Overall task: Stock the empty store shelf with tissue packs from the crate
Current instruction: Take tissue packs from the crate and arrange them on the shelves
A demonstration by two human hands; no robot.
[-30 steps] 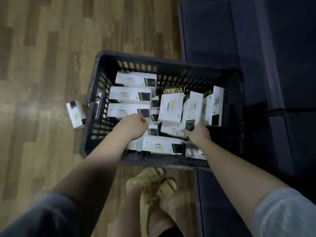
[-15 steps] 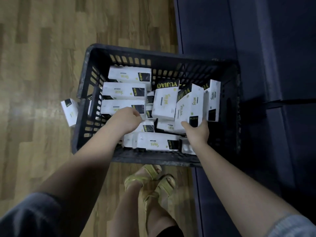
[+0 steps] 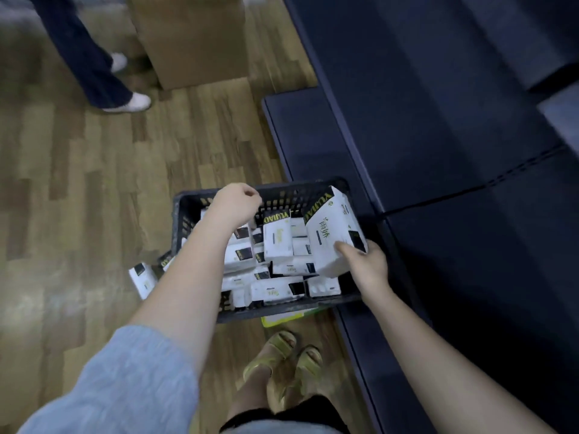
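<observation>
Lifted clear of the pile since a second ago: one tissue pack (image 3: 335, 233), now tilted up at the crate's right side, its printed face toward the camera. Right hand (image 3: 365, 264) holds it from below, thumb over the lower front edge, fingers wrapped behind; clamped on the pack. Half a second back that hand was only gripping the pack's bottom while it stood among the others.

Left hand (image 3: 236, 203) has risen off the packs and hangs over the crate's far wall, curled into a loose fist. Nothing visible in it; whether the fingers enclose anything cannot be told.

Crate (image 3: 194, 198) sits on the wood floor against the dark shelf base, many packs left inside, jumbled. One stray pack (image 3: 142, 278) lies on the floor outside the left wall, same as before.

Head view has swung up and out: dark shelf (image 3: 438, 104) fills the right side, bare. A cardboard box (image 3: 191, 39) and another person's legs (image 3: 91, 54) now show at top left.

Judgement: first pick is made; the carry to the shelf comes next.
</observation>
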